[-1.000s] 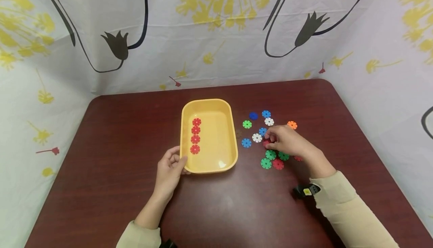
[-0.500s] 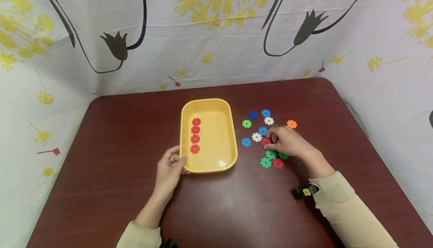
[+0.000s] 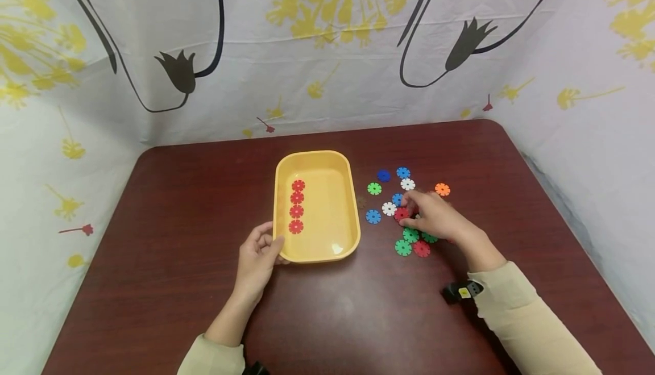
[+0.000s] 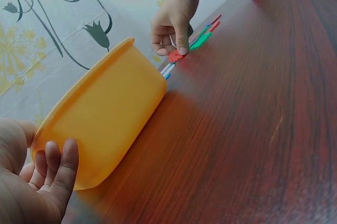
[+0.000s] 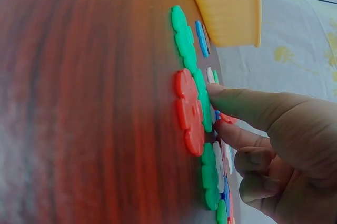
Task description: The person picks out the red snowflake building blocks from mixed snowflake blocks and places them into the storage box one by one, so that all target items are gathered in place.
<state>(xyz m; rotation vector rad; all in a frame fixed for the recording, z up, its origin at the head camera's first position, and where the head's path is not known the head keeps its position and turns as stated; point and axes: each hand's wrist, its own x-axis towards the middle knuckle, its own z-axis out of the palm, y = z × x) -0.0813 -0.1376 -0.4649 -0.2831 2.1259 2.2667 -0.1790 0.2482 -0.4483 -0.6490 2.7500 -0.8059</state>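
My left hand (image 3: 257,258) grips the near left corner of a yellow plastic tray (image 3: 335,258), thumb over the rim and fingers against the outer wall. Inside the tray, several red notched discs (image 3: 296,211) lie in a column along the left side. To the right of the tray, my right hand (image 3: 435,214) pinches another red notched disc (image 3: 401,214) between thumb and fingertips, low over the spread of loose discs. The left wrist view shows this red disc (image 4: 176,56) tilted at the fingertips. Some discs are partly hidden under the right hand.
Around the right hand lie green discs (image 3: 403,248), a red disc (image 3: 422,249), white discs (image 3: 389,209), blue discs (image 3: 373,216) and an orange disc (image 3: 442,189). A brown disc (image 3: 361,202) sits by the tray wall. A patterned cloth (image 3: 327,91) hangs behind the dark wooden table (image 3: 204,193).
The pinched red disc shows more fully now at my right fingertips, which have shifted only slightly. My left hand and the tray hold their place.
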